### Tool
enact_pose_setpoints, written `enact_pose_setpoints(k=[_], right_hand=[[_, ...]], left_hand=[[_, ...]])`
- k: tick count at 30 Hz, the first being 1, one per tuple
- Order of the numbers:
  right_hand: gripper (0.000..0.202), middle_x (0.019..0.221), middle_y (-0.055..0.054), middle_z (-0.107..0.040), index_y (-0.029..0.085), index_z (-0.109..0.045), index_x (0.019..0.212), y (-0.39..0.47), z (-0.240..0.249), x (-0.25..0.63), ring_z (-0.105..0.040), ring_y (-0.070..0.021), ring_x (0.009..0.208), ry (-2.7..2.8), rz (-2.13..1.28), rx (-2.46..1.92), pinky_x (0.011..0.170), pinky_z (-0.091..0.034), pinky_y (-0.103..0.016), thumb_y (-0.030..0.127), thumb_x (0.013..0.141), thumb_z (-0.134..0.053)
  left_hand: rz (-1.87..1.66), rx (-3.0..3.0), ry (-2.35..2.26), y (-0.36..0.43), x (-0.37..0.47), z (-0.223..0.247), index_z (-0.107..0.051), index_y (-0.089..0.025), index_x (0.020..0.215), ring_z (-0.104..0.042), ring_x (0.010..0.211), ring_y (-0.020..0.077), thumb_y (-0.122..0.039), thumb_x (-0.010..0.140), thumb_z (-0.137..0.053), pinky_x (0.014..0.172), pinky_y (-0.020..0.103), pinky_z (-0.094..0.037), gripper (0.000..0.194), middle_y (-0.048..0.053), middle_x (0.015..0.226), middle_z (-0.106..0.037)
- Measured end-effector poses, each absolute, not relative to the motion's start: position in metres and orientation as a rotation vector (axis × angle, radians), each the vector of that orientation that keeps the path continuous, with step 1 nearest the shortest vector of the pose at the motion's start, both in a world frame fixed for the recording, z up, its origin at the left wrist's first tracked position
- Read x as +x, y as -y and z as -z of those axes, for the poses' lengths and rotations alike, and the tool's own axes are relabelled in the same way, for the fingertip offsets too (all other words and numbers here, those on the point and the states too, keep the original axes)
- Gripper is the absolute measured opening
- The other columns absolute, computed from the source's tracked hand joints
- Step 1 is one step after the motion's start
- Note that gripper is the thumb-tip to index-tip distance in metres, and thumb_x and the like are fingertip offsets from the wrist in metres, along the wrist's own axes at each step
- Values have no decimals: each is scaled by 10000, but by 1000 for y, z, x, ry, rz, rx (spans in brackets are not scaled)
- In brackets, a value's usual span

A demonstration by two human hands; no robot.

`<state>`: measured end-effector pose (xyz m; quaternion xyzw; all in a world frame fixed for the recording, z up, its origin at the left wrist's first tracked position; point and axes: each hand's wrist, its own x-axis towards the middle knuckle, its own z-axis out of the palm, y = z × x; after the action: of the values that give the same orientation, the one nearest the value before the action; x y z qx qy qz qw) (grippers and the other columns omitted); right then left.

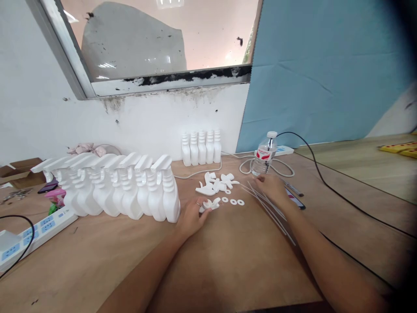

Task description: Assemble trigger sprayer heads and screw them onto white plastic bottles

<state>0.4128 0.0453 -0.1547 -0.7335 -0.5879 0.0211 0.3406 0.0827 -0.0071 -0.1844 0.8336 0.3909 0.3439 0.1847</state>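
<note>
My left hand (193, 216) is closed round a white plastic spray head (212, 204), just right of the row of white spray bottles (130, 191). My right hand (269, 186) has its fingers pressed together over the upper ends of thin clear tubes (272, 213); what the fingertips pinch, if anything, is too small to make out. Between the hands lie a pile of white spray-head parts (216, 183) and several flat white rings (233, 201). A water bottle (263, 155) stands upright just behind my right hand.
Five small-looking capless white bottles (201, 148) stand by the wall. A power strip (39, 234) and a cardboard box (24, 174) are at left. A phone (295, 199), a pen-like tool (293, 188) and black cables (332, 187) lie at right.
</note>
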Motion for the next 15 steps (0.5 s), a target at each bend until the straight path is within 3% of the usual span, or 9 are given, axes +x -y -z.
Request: enact_pose_setpoints(k=[2,6,9,12,15], right_hand=[[162,590,-57,-624,154,-658,751,-46,149,413,-556,-181,565,1408,-150,-1811,574,-369,-284,300,748,-589],[351,668,-25,-639,181,-624,1006,-44,140,412,-508,-131,487,1215,-418,-1503,480,-375,-253,412,748,-567],[339,849,-60,-674,205,-640,946,-41,133,409,-571,-132,593,1127,-617,-1286,499,-427,-246,428,695,-594],[310,1003,-55,-680,242,-664,905,-41,132,399,-618,-141,705,1086,-787,-1130,578,-495,-261,349,614,-661],[377,1045,-29,-675,274,-679,949,-41,139,379,-630,-140,744,1081,-908,-1040,626,-525,-268,298,577,-737]], left_hand=[[-964,2307,-1114,6,83,185,-523,-208,1094,-571,913,197,-296,889,-526,800,307,-453,223,53,999,-607],[-970,2179,-1145,5,83,186,-513,-207,1148,-564,825,173,-325,851,-586,724,276,-440,328,28,938,-614],[-980,2164,-1104,6,84,184,-573,-190,1088,-556,807,165,-348,846,-598,719,269,-429,290,27,922,-625],[-973,2202,-1064,7,84,182,-624,-177,987,-549,794,161,-383,849,-595,716,264,-420,249,30,901,-631],[-958,2238,-1052,7,83,182,-630,-187,1032,-547,791,161,-414,854,-584,706,261,-415,291,29,907,-639]])
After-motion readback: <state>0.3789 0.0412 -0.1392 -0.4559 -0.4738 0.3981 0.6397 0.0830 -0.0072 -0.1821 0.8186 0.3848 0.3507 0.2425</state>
